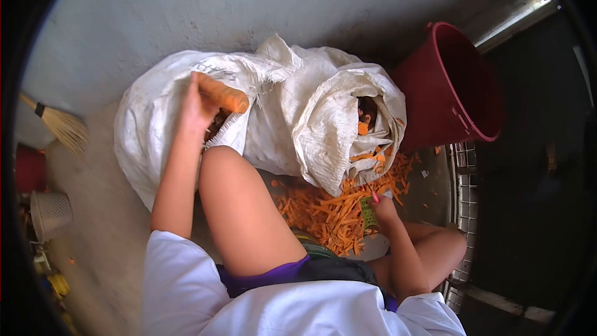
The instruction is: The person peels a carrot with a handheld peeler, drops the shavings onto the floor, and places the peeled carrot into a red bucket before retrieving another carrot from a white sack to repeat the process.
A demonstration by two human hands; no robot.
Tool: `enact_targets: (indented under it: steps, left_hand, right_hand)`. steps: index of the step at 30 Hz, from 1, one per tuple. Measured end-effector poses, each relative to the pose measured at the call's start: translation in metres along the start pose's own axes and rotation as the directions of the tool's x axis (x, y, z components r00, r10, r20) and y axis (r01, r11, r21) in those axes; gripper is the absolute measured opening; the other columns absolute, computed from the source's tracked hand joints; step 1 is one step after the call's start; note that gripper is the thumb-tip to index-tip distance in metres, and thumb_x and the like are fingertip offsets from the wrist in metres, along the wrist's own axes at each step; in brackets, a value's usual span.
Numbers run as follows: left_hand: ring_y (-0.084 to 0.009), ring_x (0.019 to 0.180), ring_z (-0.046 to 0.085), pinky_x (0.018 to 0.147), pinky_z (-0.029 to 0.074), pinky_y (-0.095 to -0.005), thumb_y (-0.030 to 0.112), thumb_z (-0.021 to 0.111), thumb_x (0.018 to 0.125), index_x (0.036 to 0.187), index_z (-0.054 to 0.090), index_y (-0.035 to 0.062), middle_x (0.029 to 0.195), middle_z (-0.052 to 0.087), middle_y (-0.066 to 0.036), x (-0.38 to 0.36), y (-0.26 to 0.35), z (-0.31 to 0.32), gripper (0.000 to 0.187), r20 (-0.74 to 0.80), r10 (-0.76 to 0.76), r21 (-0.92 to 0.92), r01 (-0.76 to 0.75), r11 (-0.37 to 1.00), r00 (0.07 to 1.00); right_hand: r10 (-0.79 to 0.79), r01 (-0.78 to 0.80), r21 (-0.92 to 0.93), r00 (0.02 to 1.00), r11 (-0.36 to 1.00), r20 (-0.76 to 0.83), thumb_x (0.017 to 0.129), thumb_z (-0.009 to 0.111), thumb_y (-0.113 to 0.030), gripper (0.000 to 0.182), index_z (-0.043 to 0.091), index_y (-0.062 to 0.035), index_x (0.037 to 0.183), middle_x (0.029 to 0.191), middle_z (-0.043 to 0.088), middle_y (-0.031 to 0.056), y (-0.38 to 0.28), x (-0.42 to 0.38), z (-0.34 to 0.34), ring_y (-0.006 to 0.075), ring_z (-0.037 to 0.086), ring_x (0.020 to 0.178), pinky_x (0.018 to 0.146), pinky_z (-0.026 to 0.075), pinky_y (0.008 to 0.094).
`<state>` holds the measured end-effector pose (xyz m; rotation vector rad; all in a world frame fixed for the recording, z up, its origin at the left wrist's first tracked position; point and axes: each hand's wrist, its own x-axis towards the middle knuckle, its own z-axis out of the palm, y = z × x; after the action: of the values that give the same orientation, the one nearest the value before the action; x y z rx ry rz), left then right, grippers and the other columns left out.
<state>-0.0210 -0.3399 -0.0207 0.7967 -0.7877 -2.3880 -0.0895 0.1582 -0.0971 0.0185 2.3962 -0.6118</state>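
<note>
My left hand (198,111) is closed around a thick, orange carrot (222,93), held above the open mouth of the left white woven sack (149,112). Dark contents show partly inside that sack beneath my wrist. Low on the right, my right hand (387,209) is closed on a small tool with a red handle (375,197); its working end is too small to make out. Beside those fingers is a green piece with holes (368,213). Orange peelings (329,218) lie heaped on the floor between my legs and the sacks.
A second white sack (323,130), its rim rolled down, holds carrot pieces and scraps. Right of it, a dark red bucket (429,87) leans tilted. Along the right side runs a wire grid (466,186). A straw broom (62,126) and a pale perforated basket (51,214) are at left.
</note>
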Motion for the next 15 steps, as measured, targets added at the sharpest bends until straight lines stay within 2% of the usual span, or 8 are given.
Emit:
enact_targets:
  steps: [3, 5, 7, 9, 11, 12, 13, 15]
  left_hand:
    - [-0.0247, 0.079, 0.051, 0.076, 0.043, -0.0421, 0.041, 0.049, 0.08, 0.094, 0.041, 0.0057, 0.084, 0.049, -0.011, -0.028, -0.022, 0.055, 0.039, -0.053, -0.112, -0.081, 0.107, 0.991, 0.992]
    - [-0.0236, 0.071, 0.05, 0.073, 0.044, -0.0437, 0.044, 0.046, 0.08, 0.092, 0.04, 0.0072, 0.081, 0.048, -0.009, -0.039, -0.05, 0.058, 0.039, 0.223, -0.268, -0.034, 0.283, 0.959, 0.937]
    - [-0.0249, 0.072, 0.051, 0.07, 0.045, -0.0456, 0.045, 0.043, 0.081, 0.088, 0.041, 0.0069, 0.078, 0.049, -0.01, -0.075, -0.092, 0.09, 0.039, 0.052, -0.429, -0.221, 0.43, 0.876, 0.902]
    - [-0.0269, 0.073, 0.051, 0.072, 0.044, -0.0483, 0.045, 0.042, 0.082, 0.083, 0.044, 0.0054, 0.077, 0.05, -0.012, -0.117, -0.129, 0.108, 0.039, 0.03, -0.565, -0.117, 0.564, 0.817, 0.825]
    - [-0.0291, 0.075, 0.052, 0.077, 0.042, -0.0497, 0.043, 0.04, 0.083, 0.08, 0.045, 0.004, 0.078, 0.05, -0.015, -0.145, -0.155, 0.111, 0.039, 0.073, -0.702, -0.13, 0.704, 0.698, 0.709]
    - [-0.0298, 0.078, 0.051, 0.08, 0.04, -0.0504, 0.04, 0.039, 0.083, 0.079, 0.045, 0.0028, 0.08, 0.05, -0.017, -0.159, -0.163, 0.112, 0.038, 0.19, -0.747, -0.132, 0.77, 0.624, 0.637]
    - [-0.0313, 0.082, 0.051, 0.082, 0.039, -0.051, 0.033, 0.039, 0.084, 0.078, 0.045, 0.0015, 0.082, 0.05, -0.019, -0.176, -0.169, 0.12, 0.032, 0.226, -0.758, -0.134, 0.791, 0.597, 0.611]
    - [-0.034, 0.089, 0.051, 0.085, 0.038, -0.0492, 0.026, 0.04, 0.083, 0.082, 0.045, -0.0005, 0.088, 0.05, -0.022, -0.191, -0.193, 0.119, 0.027, 0.361, -0.714, 0.019, 0.761, 0.648, 0.599]
  right_hand:
    - [-0.183, 0.179, -0.09, 0.983, 0.98, -0.034, 0.073, 0.054, -0.021, 0.023, 0.053, 0.0, 0.082, 0.07, 0.055, 0.0182, -0.008, -0.008, -0.014, 0.0315, 0.053, 0.067, 0.061, 0.039, 0.0379]
    - [-0.202, 0.199, -0.05, 0.977, 0.979, -0.069, 0.073, 0.054, -0.021, 0.023, 0.054, -0.0005, 0.082, 0.071, 0.056, 0.0181, -0.017, -0.017, -0.021, 0.0321, 0.053, 0.068, 0.061, 0.039, 0.0382]
    - [-0.239, 0.238, -0.025, 0.964, 0.971, -0.115, 0.072, 0.054, -0.022, 0.023, 0.054, -0.0009, 0.082, 0.071, 0.056, 0.0179, -0.022, -0.024, -0.028, 0.0328, 0.054, 0.068, 0.061, 0.04, 0.0383]
    - [-0.284, 0.286, -0.015, 0.945, 0.958, -0.164, 0.072, 0.054, -0.023, 0.024, 0.055, -0.0011, 0.083, 0.071, 0.057, 0.0176, -0.022, -0.029, -0.033, 0.0334, 0.054, 0.068, 0.061, 0.04, 0.0383]
    - [-0.361, 0.389, 0.107, 0.908, 0.915, -0.214, 0.073, 0.054, -0.024, 0.023, 0.055, -0.0014, 0.08, 0.065, 0.055, 0.0146, -0.009, -0.019, -0.033, 0.0291, 0.053, 0.06, 0.057, 0.039, 0.0364]
    - [-0.326, 0.372, 0.219, 0.919, 0.902, -0.219, 0.074, 0.054, -0.024, 0.023, 0.054, -0.0011, 0.077, 0.061, 0.053, 0.0109, -0.011, -0.022, -0.037, 0.0239, 0.05, 0.057, 0.055, 0.038, 0.0343]
    - [-0.297, 0.359, 0.327, 0.928, 0.874, -0.224, 0.075, 0.053, -0.024, 0.023, 0.053, -0.0008, 0.074, 0.057, 0.051, 0.0073, -0.016, -0.027, -0.042, 0.0188, 0.048, 0.053, 0.052, 0.037, 0.0322]
    - [-0.292, 0.413, 0.48, 0.906, 0.774, -0.308, 0.077, 0.053, -0.024, 0.023, 0.052, -0.0011, 0.07, 0.055, 0.046, 0.0029, -0.024, -0.038, -0.047, 0.0132, 0.042, 0.051, 0.05, 0.035, 0.0295]
